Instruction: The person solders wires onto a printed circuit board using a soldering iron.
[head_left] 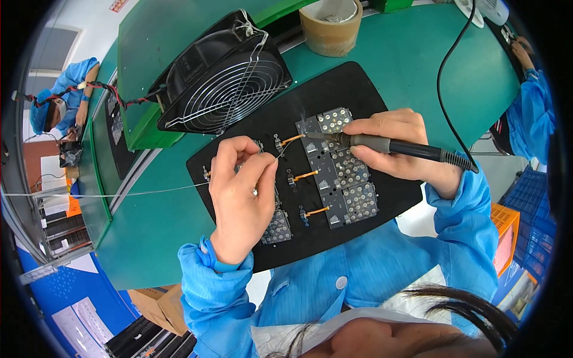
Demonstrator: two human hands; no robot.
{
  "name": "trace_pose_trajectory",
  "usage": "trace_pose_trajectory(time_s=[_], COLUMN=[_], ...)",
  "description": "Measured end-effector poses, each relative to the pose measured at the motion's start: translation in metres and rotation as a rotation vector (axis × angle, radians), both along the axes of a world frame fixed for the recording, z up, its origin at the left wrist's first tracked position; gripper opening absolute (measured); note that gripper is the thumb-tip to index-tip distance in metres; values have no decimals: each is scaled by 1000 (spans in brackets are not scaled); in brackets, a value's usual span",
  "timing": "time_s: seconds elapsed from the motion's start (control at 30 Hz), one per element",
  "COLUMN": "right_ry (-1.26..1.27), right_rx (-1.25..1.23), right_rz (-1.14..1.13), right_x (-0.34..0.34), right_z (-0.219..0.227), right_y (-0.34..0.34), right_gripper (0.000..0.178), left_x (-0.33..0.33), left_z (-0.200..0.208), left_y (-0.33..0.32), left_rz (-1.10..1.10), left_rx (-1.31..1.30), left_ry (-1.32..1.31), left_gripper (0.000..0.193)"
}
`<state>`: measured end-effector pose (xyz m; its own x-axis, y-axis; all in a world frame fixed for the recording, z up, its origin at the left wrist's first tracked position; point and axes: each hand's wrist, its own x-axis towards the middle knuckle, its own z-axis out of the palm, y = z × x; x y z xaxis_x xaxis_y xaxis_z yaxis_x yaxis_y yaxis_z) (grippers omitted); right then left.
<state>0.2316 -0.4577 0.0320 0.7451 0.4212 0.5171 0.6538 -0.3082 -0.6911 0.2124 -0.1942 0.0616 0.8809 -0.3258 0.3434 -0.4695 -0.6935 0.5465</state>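
In my right hand is a soldering iron, held like a pen. Its tip points left and meets the upper-left part of a panel of dark circuit boards, where a faint wisp of smoke rises. My left hand pinches a thin solder wire; the wire's end curves toward the iron's tip. Short orange flex strips with small connectors stick out from the panel's left edge. A second board panel lies partly hidden under my left hand. Both panels rest on a black mat.
A black fan with a wire guard stands just beyond my left hand. Behind the mat sits a roll of brown tape. The iron's black cord loops along the right of the green table. Co-workers in blue sit at both sides.
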Motion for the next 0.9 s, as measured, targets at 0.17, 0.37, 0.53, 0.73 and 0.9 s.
trace_pose_trajectory(time_s=[0.17, 0.37, 0.53, 0.73, 0.9], right_ry=[8, 7, 13, 14, 16], right_rx=[11, -3, -2, 13, 2], right_rz=[6, 13, 7, 17, 24], right_x=[0, 0, 1, 3, 2], right_z=[0, 4, 2, -1, 3], right_y=[-1, 0, 0, 0, 0], right_gripper=[24, 25, 25, 25, 24], left_x=[3, 8, 21, 25, 27], left_z=[-1, -6, -23, -39, -42], left_y=[-4, -7, -15, -23, -22], left_rz=[-14, 56, 56, 39, 31], left_rx=[-20, -118, -146, -158, -157], left_ry=[4, 106, 189, 176, 162], left_gripper=[12, 9, 14, 15, 11])
